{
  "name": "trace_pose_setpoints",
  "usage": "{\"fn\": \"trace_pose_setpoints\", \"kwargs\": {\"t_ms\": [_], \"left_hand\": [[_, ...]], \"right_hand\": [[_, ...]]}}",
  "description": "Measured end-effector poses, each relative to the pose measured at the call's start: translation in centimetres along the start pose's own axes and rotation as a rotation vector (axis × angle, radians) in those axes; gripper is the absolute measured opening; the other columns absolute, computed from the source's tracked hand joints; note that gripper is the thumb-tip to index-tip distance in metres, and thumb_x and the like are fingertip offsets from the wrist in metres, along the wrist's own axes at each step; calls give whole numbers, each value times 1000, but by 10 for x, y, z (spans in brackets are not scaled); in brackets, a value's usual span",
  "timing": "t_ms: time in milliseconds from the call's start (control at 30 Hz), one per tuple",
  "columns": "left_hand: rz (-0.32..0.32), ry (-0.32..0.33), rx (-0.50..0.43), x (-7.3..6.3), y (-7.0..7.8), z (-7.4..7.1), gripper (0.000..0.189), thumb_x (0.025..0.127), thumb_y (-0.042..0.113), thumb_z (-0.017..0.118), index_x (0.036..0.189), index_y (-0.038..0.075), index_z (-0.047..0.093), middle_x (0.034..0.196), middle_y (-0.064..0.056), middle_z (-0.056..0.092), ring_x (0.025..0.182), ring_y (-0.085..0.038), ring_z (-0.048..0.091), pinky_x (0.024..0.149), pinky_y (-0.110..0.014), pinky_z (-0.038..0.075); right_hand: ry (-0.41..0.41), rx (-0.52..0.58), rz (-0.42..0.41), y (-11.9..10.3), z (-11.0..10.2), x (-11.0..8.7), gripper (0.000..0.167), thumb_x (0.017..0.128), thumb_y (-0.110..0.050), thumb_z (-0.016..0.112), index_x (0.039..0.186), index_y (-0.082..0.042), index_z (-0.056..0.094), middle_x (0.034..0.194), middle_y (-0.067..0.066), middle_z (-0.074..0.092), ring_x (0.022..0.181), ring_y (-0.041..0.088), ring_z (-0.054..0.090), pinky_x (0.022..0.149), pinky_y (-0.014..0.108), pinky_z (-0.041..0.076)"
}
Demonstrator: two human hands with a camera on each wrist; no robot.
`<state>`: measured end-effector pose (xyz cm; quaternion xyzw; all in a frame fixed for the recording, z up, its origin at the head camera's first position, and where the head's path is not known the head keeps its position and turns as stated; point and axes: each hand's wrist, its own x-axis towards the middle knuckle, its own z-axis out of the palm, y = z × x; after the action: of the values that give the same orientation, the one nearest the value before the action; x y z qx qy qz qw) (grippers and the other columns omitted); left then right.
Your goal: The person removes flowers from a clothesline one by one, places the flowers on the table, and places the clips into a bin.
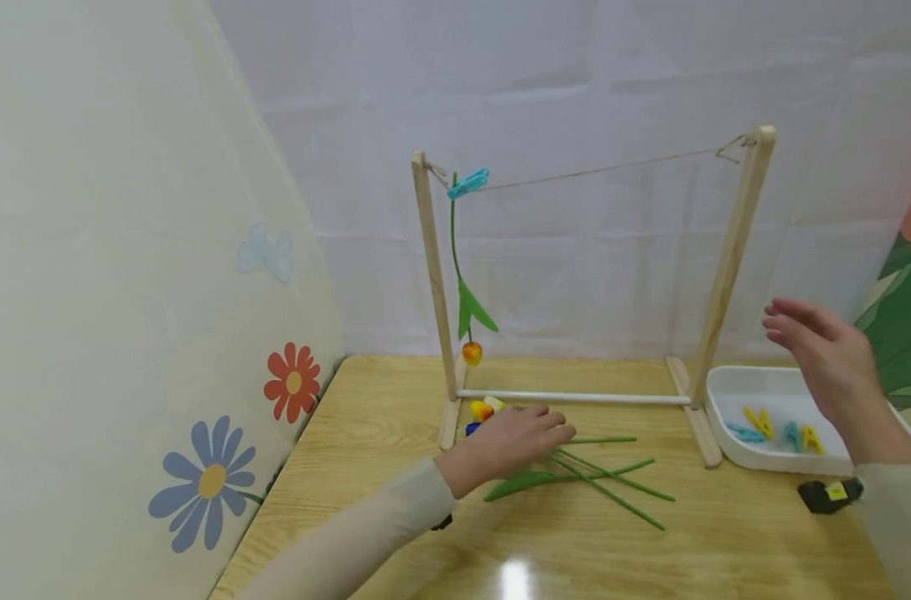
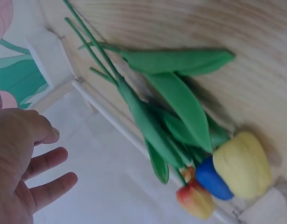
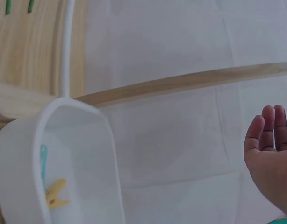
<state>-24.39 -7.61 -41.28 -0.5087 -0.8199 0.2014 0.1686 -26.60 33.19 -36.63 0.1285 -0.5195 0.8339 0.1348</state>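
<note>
Over a bunch of artificial tulips on the table hovers my left hand (image 1: 511, 442), fingers loosely extended and gripping nothing. In the left wrist view the bunch shows a pale yellow tulip (image 2: 244, 163), a blue tulip (image 2: 212, 179), a red-yellow tulip (image 2: 196, 200) and long green leaves (image 2: 176, 63). Their stems (image 1: 620, 475) fan out to the right. My right hand (image 1: 833, 358) is raised above the white tray (image 1: 770, 461), palm inward, with nothing in it. Another tulip (image 1: 472, 354) hangs head down from the string, pinned near the left end by a blue clothespin (image 1: 468, 183).
The string (image 1: 598, 171) runs between two wooden posts (image 1: 733, 258) joined low down by a white rod (image 1: 575, 397). Inside the tray lie blue and yellow clothespins (image 1: 758, 422). A black object (image 1: 823, 497) sits by the tray's front. White cloth hangs behind.
</note>
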Motion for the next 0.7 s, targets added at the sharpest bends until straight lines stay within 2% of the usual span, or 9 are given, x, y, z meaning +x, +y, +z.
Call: {"fn": "trace_pose_setpoints", "kwargs": {"t_ms": [67, 167, 267, 400, 533, 700], "left_hand": [[-8, 17, 30, -2, -5, -2, 36, 100, 17, 65, 135, 23, 56, 123, 9, 63, 105, -10, 62, 70, -18, 55], [-24, 40, 68, -4, -13, -6, 36, 100, 17, 65, 134, 22, 55, 123, 9, 63, 104, -11, 63, 70, -19, 56], [-34, 42, 103, -7, -20, -9, 40, 100, 18, 65, 139, 21, 53, 127, 7, 62, 107, -11, 63, 72, -19, 57], [-30, 21, 102, -10, -28, -15, 46, 102, 22, 62, 146, 20, 49, 135, 3, 60, 115, -14, 61, 77, -21, 58], [-44, 22, 54, -12, -36, -19, 46, 101, 24, 61, 145, 19, 47, 139, -1, 57, 118, -17, 60, 77, -23, 59], [-93, 93, 42, -14, -47, -25, 44, 99, 21, 60, 141, 17, 49, 141, -3, 57, 120, -19, 59, 74, -23, 59]], "right_hand": [[-29, 22, -9, -3, 5, 2, 27, 99, 8, 55, 119, -1, 70, 109, 4, 73, 99, 13, 69, 85, 19, 57], [-42, -31, -15, -8, 13, 6, 26, 98, 5, 57, 120, -3, 70, 110, 3, 72, 100, 12, 67, 85, 18, 56], [-60, -33, -29, -13, 20, 12, 25, 99, 5, 57, 120, -2, 69, 110, 4, 72, 101, 13, 67, 86, 18, 56], [-101, -6, -60, -18, 28, 18, 26, 99, 8, 55, 119, 0, 69, 109, 6, 73, 100, 15, 69, 86, 20, 57], [-140, 11, -82, -22, 37, 21, 27, 99, 10, 53, 119, 3, 69, 110, 8, 73, 100, 16, 69, 86, 21, 57], [-156, -37, -100, -28, 50, 23, 26, 99, 8, 55, 122, 4, 66, 111, 8, 73, 102, 16, 69, 87, 21, 56]]}}
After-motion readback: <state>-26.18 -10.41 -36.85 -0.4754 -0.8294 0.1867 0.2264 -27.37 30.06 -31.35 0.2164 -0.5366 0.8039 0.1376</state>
